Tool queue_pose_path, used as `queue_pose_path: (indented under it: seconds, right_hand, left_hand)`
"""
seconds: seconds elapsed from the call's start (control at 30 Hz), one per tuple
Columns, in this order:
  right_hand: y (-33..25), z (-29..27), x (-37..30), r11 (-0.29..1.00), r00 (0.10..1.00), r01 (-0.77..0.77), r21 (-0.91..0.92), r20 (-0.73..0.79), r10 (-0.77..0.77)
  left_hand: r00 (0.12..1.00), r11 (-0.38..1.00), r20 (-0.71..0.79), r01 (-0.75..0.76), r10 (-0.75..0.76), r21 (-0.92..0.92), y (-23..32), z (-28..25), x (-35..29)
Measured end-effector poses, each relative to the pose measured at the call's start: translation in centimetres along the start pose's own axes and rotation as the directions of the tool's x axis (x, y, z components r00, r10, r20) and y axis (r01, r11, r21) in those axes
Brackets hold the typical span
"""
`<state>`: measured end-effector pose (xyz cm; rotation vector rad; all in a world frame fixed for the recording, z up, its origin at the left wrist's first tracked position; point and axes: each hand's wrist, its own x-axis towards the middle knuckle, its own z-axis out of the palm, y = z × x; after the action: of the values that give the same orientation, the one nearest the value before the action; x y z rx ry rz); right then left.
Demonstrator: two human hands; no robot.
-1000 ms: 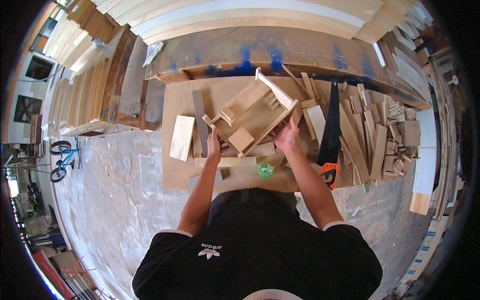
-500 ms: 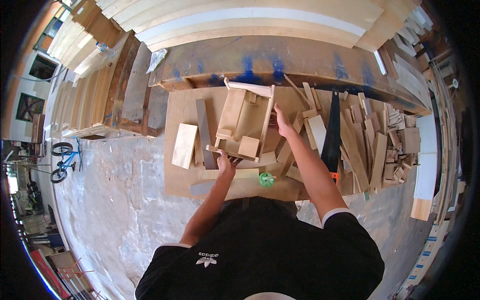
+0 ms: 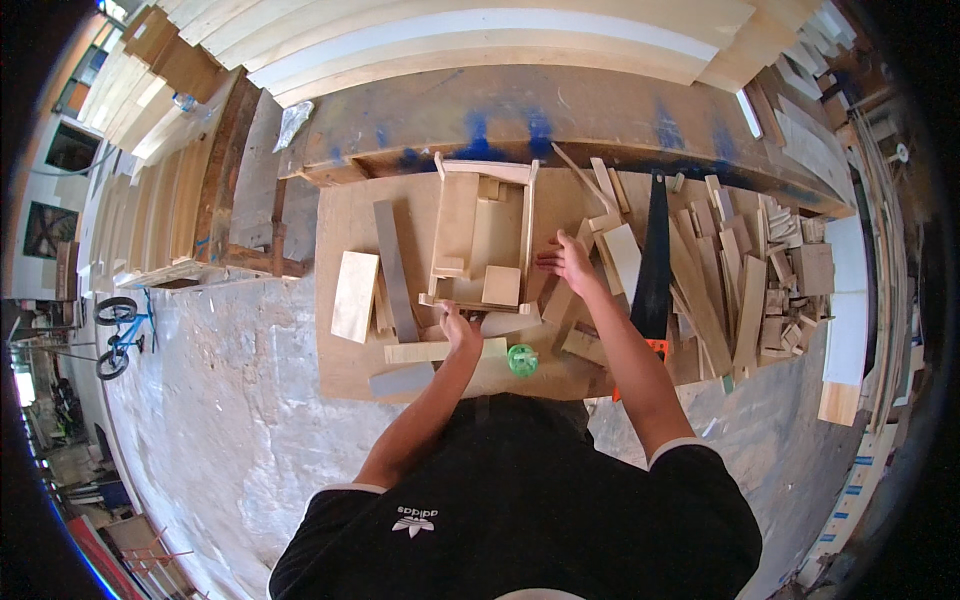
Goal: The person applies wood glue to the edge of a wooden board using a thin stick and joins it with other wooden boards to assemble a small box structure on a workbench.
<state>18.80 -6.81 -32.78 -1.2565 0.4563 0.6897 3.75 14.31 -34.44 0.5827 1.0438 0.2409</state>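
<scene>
One table (image 3: 345, 212) carries everything, and scraps (image 3: 748, 285) crowd its right part; work best stays over the less cluttered middle. There, in front of the person, is the frame (image 3: 502, 235), a shallow wooden piece with rails along its edges, a long panel along its left part and blocks near its ends. Its long sides run away from the body; whether it rests wholly on the table or is slightly raised, I cannot tell. Keeping it level seems wise, since I cannot see how the blocks are fixed.

The saw (image 3: 656, 265) lies to the right, its orange handle partly behind the right forearm, so that elbow should swing with care. Left of the frame lie a grey strip (image 3: 394, 268) and a pale board (image 3: 355, 297); turning the frame flat could knock the strip, so lifting first would be safer.

The left hand (image 3: 458, 328) pinches the near end of the frame, thumb above, the other fingers tucked beneath and mostly hidden. The right hand (image 3: 568, 263) has its fingers loosely spread, just beside the right rail and apart from it. One end alone makes a weak hold; a light second grip on that rail would balance the weight without squeezing the sides. A green round thing (image 3: 522, 360) sits near the left wrist, best given room.
</scene>
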Motion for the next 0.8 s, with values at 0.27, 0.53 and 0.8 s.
queue_pose_path:
  seconds: [0.27,0.53,0.8]
  right_hand:
    - [3.8,-1.6,-4.8,0.998,0.987,-0.06,0.01,0.151,0.058]
    - [5.5,0.2,-4.3,0.959,0.997,-0.003,0.284,0.079,-0.02]
    - [4.2,-0.9,-6.1,0.959,0.994,0.11,0.259,-0.045,-0.102]
  left_hand:
    - [0.998,0.999,-0.057,0.034,-0.033,0.021,-0.9,0.8,-0.4]
    - [0.997,0.994,-0.034,0.069,-0.072,-0.087,-2.1,2.9,-1.6]
    - [0.98,0.99,0.191,0.086,-0.063,-0.115,-3.0,1.3,0.7]
